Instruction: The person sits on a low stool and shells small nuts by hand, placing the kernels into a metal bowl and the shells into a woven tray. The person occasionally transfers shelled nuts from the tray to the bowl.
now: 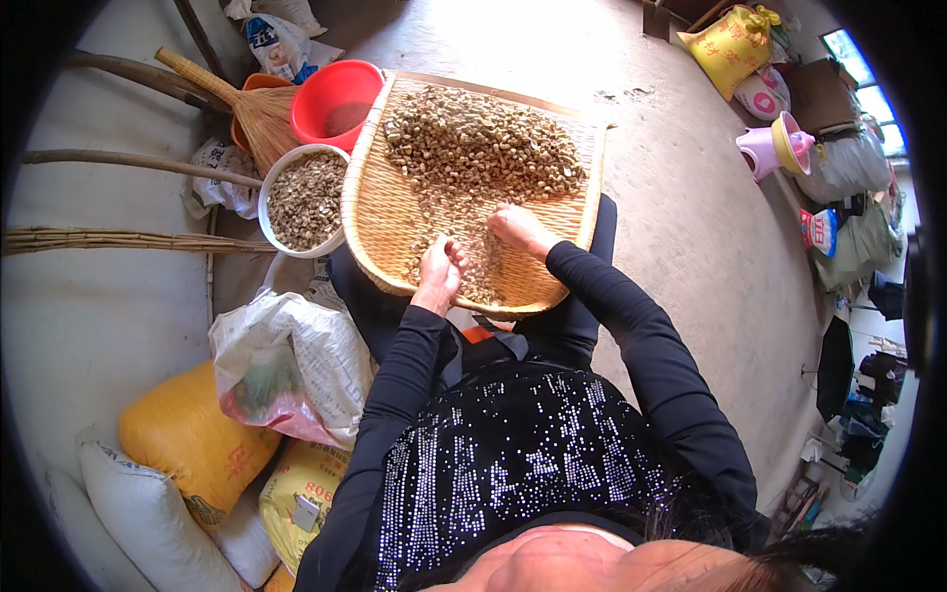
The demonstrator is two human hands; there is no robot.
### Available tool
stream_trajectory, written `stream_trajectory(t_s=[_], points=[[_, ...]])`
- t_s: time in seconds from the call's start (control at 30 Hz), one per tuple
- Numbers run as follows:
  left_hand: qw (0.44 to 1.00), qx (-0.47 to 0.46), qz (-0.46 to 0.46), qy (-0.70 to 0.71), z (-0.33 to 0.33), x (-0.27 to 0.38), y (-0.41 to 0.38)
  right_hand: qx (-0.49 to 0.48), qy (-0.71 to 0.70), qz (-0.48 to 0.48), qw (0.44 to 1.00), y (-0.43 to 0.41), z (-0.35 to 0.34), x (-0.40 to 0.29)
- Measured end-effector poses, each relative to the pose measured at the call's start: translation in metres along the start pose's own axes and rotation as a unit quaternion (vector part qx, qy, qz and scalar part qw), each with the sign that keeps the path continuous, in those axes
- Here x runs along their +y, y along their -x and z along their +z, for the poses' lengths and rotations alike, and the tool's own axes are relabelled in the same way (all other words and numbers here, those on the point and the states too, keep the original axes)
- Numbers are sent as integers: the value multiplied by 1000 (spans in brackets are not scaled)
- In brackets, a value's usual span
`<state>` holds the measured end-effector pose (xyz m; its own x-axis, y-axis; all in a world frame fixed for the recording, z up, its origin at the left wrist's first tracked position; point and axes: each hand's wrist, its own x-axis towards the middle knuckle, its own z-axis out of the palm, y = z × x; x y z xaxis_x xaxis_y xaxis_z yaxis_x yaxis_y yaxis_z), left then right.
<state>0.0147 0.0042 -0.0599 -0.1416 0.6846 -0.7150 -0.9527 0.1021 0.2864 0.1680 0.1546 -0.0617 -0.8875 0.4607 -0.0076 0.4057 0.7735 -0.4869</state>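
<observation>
A woven winnowing basket point(385, 244) rests across my lap. A large heap of small brownish, nut-like pieces point(481, 140) fills its far part, and a thinner spread of them runs down towards the near rim. Low in the basket, over this spread, my left hand point(442, 268) has its fingers curled; whether a piece is in it is too small to tell. Up and to the right, my right hand point(514, 226) touches or hovers over the spread with bent fingers, and its fingertips hide what may lie between them.
Left of the basket stand a white bucket point(266, 203) of similar pieces, a red basin point(296, 111) and a straw broom point(259, 111). A white plastic bag point(325, 355) and full sacks point(192, 429) lie at lower left. More sacks point(729, 52) line the right wall.
</observation>
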Motion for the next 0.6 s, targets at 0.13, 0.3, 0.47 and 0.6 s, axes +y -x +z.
stream_trajectory(t_s=[0.13,0.3,0.47,0.6], points=[[999,-34,-5,4,-4,6,4,14,41,-10,999,-1,9,2],[996,3,-20,-89,-2,-2,-1,36,-86,70,993,2,-1,8],[985,-45,-50,-157,-1,-15,-9,-42,-386,206,898,-6,-30,-12],[985,-84,-57,-141,17,-17,-3,-12,-326,104,940,-4,-27,-27]])
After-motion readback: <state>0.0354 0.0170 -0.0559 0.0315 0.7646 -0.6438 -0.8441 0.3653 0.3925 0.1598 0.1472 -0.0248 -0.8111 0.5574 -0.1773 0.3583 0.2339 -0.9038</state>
